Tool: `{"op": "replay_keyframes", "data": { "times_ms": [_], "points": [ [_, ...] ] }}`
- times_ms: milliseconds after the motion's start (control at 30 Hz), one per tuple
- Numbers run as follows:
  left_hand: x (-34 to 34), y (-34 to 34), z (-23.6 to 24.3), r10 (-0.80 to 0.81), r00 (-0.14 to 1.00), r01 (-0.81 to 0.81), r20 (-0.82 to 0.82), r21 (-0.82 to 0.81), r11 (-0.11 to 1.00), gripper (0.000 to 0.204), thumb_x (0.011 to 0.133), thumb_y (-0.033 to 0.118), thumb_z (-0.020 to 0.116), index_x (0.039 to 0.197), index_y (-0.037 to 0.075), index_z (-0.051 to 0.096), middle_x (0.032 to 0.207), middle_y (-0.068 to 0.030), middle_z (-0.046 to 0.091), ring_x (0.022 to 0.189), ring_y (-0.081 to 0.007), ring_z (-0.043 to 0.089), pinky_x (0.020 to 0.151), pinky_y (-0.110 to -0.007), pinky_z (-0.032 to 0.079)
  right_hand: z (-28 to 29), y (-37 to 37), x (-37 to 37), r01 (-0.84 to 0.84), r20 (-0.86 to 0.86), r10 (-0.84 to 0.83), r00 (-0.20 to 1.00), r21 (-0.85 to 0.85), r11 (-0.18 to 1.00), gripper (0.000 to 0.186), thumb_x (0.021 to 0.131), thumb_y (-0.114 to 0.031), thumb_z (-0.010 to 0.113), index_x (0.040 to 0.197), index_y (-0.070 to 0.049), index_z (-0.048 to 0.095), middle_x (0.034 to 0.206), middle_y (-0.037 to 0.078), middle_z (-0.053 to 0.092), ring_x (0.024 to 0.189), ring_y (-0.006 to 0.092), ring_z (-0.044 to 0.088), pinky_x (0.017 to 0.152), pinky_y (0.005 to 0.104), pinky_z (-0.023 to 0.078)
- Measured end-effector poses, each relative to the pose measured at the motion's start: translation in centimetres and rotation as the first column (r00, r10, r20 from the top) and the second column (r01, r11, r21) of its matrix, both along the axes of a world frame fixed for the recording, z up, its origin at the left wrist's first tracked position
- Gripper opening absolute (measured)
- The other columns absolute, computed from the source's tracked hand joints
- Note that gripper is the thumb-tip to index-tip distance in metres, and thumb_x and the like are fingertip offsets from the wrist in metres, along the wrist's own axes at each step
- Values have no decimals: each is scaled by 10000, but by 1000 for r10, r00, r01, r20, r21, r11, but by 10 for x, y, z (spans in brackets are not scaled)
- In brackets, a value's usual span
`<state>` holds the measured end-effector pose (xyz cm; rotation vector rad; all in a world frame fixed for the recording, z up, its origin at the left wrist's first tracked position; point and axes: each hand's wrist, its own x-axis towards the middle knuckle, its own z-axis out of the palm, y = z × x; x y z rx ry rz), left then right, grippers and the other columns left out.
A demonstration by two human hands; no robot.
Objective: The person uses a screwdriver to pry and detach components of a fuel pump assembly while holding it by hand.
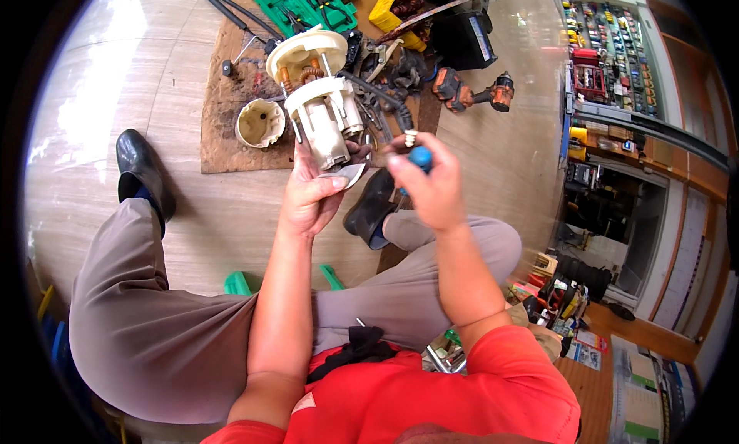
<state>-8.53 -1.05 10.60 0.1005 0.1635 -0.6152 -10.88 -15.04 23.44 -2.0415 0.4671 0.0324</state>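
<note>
My left hand [314,201] is closed around the lower end of a white fuel pump module [327,128]. Its round cream flange [308,51] points away from me, with orange-brown corrugated tubes below it. Under my left thumb lies a flat whitish piece [354,174]; whether it is attached to the module cannot be seen. My right hand [437,186], just to the right, grips a blue-handled tool [420,158] whose working end is hidden. A small white ribbed piece [410,138] shows at the right fingertips; I cannot tell if they hold it.
A cream plastic cup [260,123] sits on a stained brown board [219,147]. Beyond are a green tool case [304,5], a yellow container [396,16] and a black box [464,40]. An orange-black cordless drill [454,90] lies right. My shoes flank the board's near side.
</note>
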Motion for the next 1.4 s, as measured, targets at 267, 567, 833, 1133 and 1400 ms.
{"op": "replay_keyframes", "data": {
  "times_ms": [267,567,833,1133,1400],
  "points": [
    [-4,-5,-1,-147,989,146,0,-71,987,843,688,-59,731,1411,132,343,1200,-200,571,1159,-402,590,1022,-522,480,39,-51,6,130,237,-484,842,783,608,285,975,-382,561,1003,-98,561,931,55,549,757,173,493,666,340,415],
    [-18,-18,0,-247,969,247,-28,7,969,834,713,18,729,1436,121,326,1246,-167,572,1120,-379,620,971,-543,503,22,-48,21,130,340,-465,818,678,724,228,992,-363,548,987,-136,530,850,29,511,737,176,451,650,338,385],
    [-20,-20,-5,-259,966,259,-22,4,966,813,721,25,699,1438,117,325,1241,-172,581,1097,-369,631,954,-558,508,8,-49,17,82,315,-484,817,766,637,213,986,-327,563,927,-123,548,793,50,552,670,202,526,573,370,433],
    [-20,-19,-4,-277,959,278,-57,1,961,799,714,39,704,1421,104,336,1188,-195,599,1071,-372,636,955,-573,502,8,-45,18,11,337,-421,842,770,638,290,990,-427,520,916,-146,540,774,22,520,654,171,470,569,325,390],
    [-19,-18,-4,-269,961,269,-63,-15,963,795,720,36,692,1421,100,324,1199,-212,586,1072,-397,630,955,-583,496,5,-45,18,-63,362,-393,845,799,598,290,994,-413,509,920,-132,513,767,44,533,648,191,496,560,346,411]
  ]
}}
